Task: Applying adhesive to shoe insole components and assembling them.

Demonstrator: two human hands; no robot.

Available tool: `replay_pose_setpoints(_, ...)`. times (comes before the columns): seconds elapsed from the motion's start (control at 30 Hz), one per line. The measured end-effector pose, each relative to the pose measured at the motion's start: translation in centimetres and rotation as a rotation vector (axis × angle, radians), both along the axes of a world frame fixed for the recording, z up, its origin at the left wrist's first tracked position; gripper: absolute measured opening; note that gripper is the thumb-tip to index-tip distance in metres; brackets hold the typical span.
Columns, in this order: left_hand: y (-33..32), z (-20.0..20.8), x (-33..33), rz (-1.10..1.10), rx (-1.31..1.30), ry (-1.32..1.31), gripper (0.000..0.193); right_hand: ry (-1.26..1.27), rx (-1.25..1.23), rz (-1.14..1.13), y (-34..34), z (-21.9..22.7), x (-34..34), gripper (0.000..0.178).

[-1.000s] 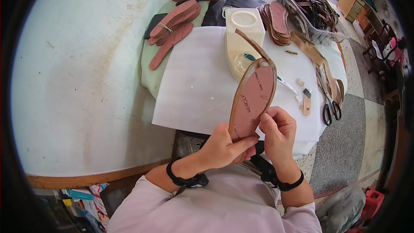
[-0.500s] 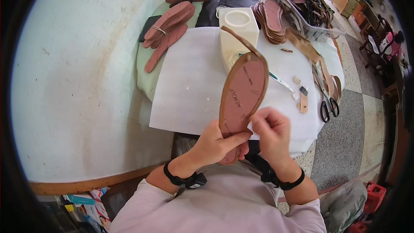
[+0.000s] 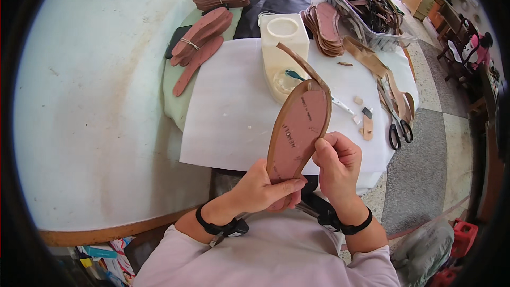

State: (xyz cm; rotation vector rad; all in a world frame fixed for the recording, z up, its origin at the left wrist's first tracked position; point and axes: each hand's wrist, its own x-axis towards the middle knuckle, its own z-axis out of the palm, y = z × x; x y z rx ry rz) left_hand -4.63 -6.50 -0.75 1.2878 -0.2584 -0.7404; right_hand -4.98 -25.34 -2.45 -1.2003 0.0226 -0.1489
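Note:
Upright in front of my body is a pink insole (image 3: 298, 127) with a brown strip along its edge. My left hand (image 3: 265, 187) is closed round its lower end, thumb across the face. My right hand (image 3: 341, 163) pinches the insole's right edge between thumb and finger, where the strip runs. Past the insole's top, the loose end of the strip (image 3: 295, 59) sticks up and to the left. Behind it stands a cream plastic container (image 3: 271, 56) with a cut-out side, and a teal and white brush (image 3: 341, 105) leans out of it.
Bundled insoles (image 3: 202, 32) lie at the left, and a stack of insoles (image 3: 325, 29) at the back. A clear bin (image 3: 366, 32) holds dark strips. Black-handled scissors (image 3: 396, 127) and tan strips (image 3: 372, 58) lie at the right of the white sheet (image 3: 223, 122), near small scraps (image 3: 366, 126).
My right hand's pinch has moved up along the insole's edge toward its top. The insole sits slightly lower in view, and more of the brush shows. My left hand keeps its hold.

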Motion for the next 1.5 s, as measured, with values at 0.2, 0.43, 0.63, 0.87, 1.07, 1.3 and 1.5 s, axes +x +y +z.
replay_pose_setpoints(0.2,0.0,0.2,-0.4,-0.001,0.044,0.046,0.008,0.001,0.014,-0.037,-0.7,0.3,0.3,0.016)
replay_pose_setpoints(0.43,0.2,0.9,-0.5,-0.069,0.083,0.132,0.010,0.004,0.030,-0.088,-1.2,0.8,0.6,0.016)
replay_pose_setpoints(0.63,0.4,0.2,-0.8,-0.082,0.073,0.105,0.014,-0.025,0.146,-0.049,-2.2,1.1,1.5,0.016)
replay_pose_setpoints(0.87,0.4,0.2,-0.2,0.022,0.002,0.147,0.008,0.066,-0.061,0.014,-0.3,0.5,-0.5,0.012)
replay_pose_setpoints(1.07,0.7,0.5,-0.2,-0.063,0.057,0.104,0.007,0.026,0.017,-0.046,-1.0,0.7,0.3,0.016)
replay_pose_setpoints(1.3,0.6,0.4,-0.5,-0.162,0.087,0.163,0.013,0.025,0.117,-0.114,-2.0,1.0,1.1,0.017)
replay_pose_setpoints(1.5,1.1,-1.2,-0.7,-0.197,0.056,0.116,0.011,0.026,0.122,-0.114,-2.3,0.5,1.3,0.017)
